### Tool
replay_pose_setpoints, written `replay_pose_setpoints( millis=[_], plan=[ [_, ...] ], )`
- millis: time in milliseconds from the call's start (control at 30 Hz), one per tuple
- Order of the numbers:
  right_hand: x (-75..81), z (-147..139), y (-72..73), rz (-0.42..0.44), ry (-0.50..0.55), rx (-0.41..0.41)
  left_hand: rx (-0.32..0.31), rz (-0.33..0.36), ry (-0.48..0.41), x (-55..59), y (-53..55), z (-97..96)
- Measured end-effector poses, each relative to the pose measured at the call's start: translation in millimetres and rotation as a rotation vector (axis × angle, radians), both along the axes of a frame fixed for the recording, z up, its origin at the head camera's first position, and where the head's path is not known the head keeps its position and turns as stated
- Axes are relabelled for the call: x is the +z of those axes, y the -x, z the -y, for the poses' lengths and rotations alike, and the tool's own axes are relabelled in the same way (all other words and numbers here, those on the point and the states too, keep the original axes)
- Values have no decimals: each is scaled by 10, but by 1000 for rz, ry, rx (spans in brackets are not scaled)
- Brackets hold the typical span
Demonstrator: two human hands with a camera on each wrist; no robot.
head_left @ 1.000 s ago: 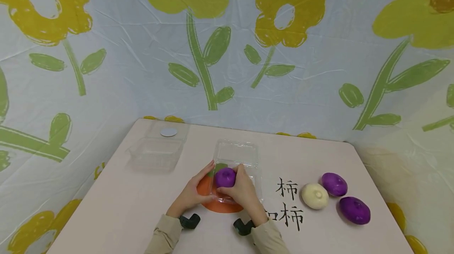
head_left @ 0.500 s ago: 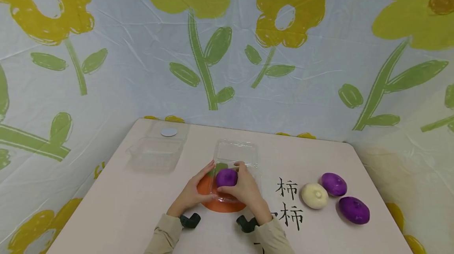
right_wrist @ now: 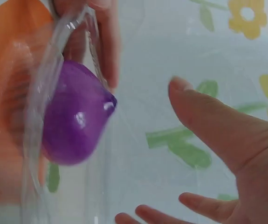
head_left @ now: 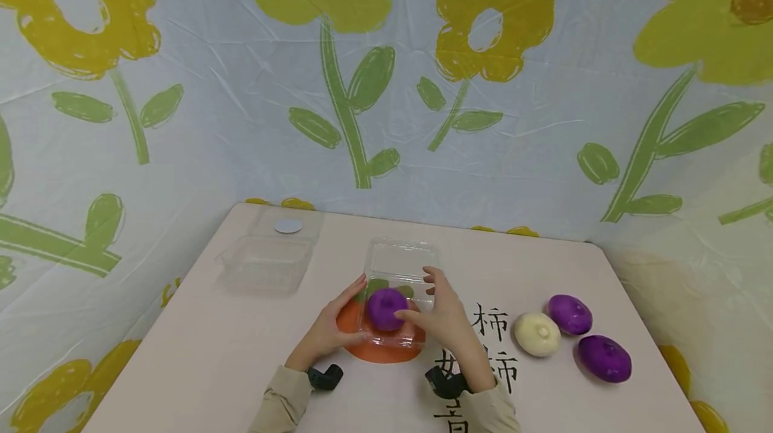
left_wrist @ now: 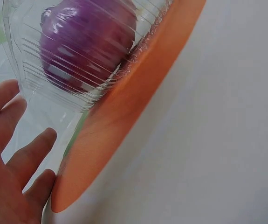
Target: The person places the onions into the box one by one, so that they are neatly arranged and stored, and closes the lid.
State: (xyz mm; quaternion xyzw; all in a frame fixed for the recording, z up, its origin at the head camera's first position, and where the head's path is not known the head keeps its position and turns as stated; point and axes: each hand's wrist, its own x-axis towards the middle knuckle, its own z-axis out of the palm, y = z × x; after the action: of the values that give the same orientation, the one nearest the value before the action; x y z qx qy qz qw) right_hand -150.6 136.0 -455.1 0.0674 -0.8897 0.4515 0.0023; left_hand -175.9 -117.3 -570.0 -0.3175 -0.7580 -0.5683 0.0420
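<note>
A purple onion (head_left: 385,305) sits in the base of a clear plastic clamshell box (head_left: 401,258), whose lid is folded back away from me. My left hand (head_left: 328,327) rests along the box's left side, index finger straight and thumb by the front corner. In the left wrist view its fingertips are right at the ribbed plastic wall. My right hand (head_left: 448,317) is at the box's right side, thumb and fingers spread, holding nothing. The right wrist view shows a gap between its thumb (right_wrist: 208,116) and the onion, whose pointed tip stands out past the box rim.
To the right lie two more purple onions (head_left: 570,315) and a pale onion-shaped bulb (head_left: 537,334). A second clear box (head_left: 266,264) stands open at the back left. An orange persimmon picture (head_left: 380,354) and black characters (head_left: 490,322) are printed on the tabletop (head_left: 199,352).
My right hand has let go of the onion and moved back to the right, its fingers spreading. The onion now rests lower in the box. My left hand has stayed in place.
</note>
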Motion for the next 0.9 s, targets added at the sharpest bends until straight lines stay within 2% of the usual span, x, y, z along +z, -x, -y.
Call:
replay_pose_setpoints(
  millis=[100, 233, 333, 533, 633, 733, 800, 900],
  plan=[
    [11, -144, 0, -103, 32, -7, -7, 27, -7, -39, 18, 10],
    [-6, -360, -6, -302, 75, -20, -6, 31, -5, -28, 7, 11],
    [-9, -528, -21, -434, 130, -26, 4, 33, 1, 46, -32, -5],
    [14, -845, -89, -604, 277, -40, -8, 34, 5, 286, -111, -13],
    [-28, -1044, -105, -695, 316, -54, -11, 36, 7, 300, -114, -14],
    [-138, -1272, -114, -739, 324, -108, 7, 38, 11, 196, -77, -17],
    [-215, -1411, -142, -710, 342, -192, 15, 45, 20, 105, -44, -14],
    [-293, -1548, -218, -621, 358, -329, 20, 64, 36, -1, 2, 2]
  ],
)
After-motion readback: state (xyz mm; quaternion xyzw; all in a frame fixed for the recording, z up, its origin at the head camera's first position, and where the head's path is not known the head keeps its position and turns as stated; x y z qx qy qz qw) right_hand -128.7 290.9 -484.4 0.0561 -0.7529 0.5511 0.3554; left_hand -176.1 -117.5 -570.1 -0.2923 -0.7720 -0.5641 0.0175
